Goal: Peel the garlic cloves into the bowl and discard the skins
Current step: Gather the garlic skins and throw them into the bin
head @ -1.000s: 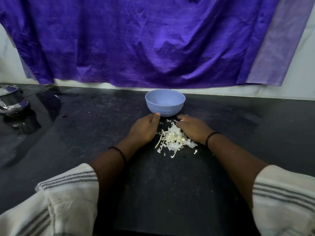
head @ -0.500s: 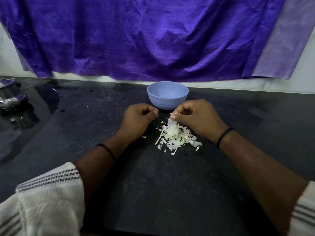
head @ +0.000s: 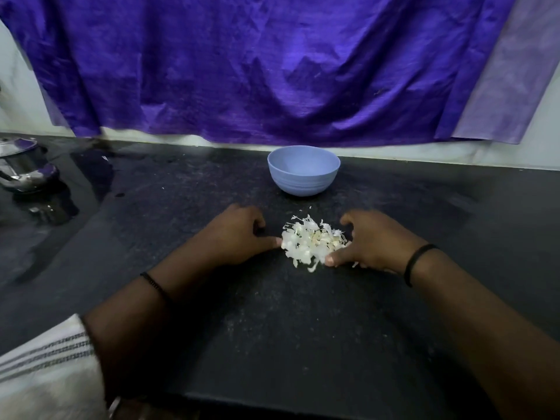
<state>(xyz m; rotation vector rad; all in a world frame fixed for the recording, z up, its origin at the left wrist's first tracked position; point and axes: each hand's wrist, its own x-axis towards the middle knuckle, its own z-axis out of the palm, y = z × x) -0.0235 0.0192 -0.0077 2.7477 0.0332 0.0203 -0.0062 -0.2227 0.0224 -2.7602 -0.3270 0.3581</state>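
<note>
Step in hand, as judged: gathering the garlic skins for disposal. The peeling phase appears complete, since no unpeeled clove shows on the table.

Position of the work items: the pile of skins lies on the dark table, near the centre, between both hands. The blue bowl stands just beyond the pile, on the far side, apart from it. Its contents cannot be seen from this angle, so whether peeled cloves lie inside cannot be told.

Left hand: rests on the table at the left edge of the pile, fingers curled under, thumb extended and touching the skins. It holds nothing.

Right hand: rests at the right edge of the pile, fingers loosely curved around the far right side, thumb at the near right corner touching the skins. It cups the pile but grips nothing.

Next move, as judged: close both hands inward to compact the pile, then scoop it in one lift. The skins are light and flaky; a slow, low sweep is required to avoid scattering. A few loose flakes beside the right thumb need collecting. No waste container is in view
</note>
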